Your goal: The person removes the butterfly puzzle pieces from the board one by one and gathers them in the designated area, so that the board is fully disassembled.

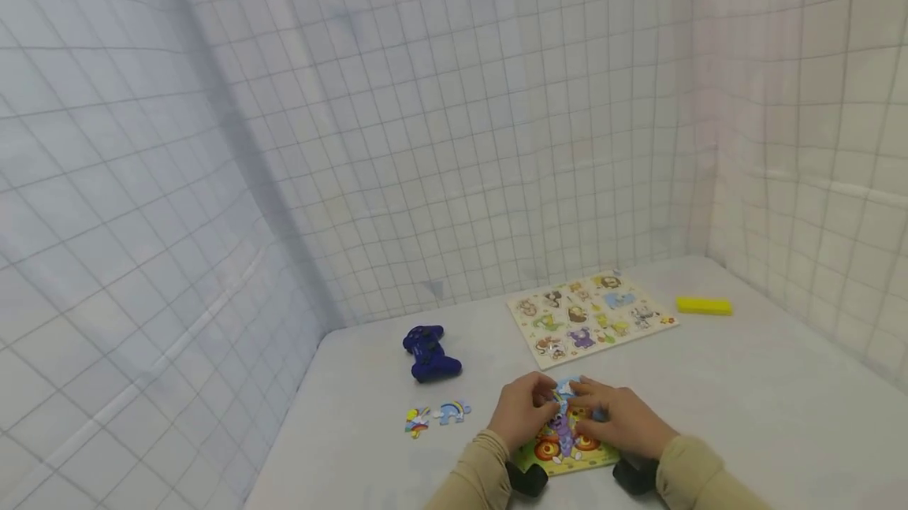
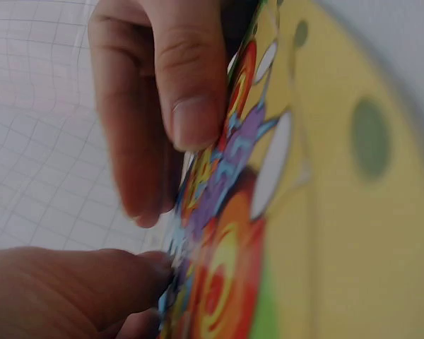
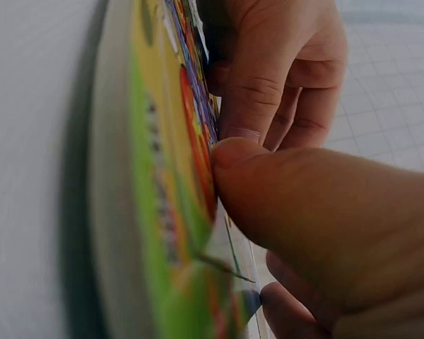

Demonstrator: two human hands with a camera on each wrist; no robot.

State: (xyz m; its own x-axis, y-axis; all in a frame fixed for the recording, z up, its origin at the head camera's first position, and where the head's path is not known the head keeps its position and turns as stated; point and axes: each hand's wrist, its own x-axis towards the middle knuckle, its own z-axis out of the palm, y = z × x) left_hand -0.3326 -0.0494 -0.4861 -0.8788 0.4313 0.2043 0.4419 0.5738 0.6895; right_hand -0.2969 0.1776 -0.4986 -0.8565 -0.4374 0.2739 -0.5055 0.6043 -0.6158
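Note:
A jigsaw puzzle point(image 1: 567, 459) with a purple cartoon animal and red-orange wheels lies in its yellow-green tray near the table's front. My left hand point(image 1: 523, 413) bends over its left side, thumb and fingertips at the picture; whether they pinch a piece is hidden. From the right, my right hand point(image 1: 624, 419) rests loosely bent fingers on the puzzle. The right thumb point(image 3: 268, 183) touches the picture surface in the right wrist view. Two loose pieces lie left of the hands: a multicoloured piece point(image 1: 417, 421) and a blue rainbow piece point(image 1: 452, 412).
A dark blue game controller point(image 1: 429, 354) lies farther back on the left. Behind the hands is a pale board with animal pictures point(image 1: 592, 317). A yellow block point(image 1: 704, 306) lies at the back right. Grid-patterned white sheets point(image 1: 454, 139) enclose the table's back and sides.

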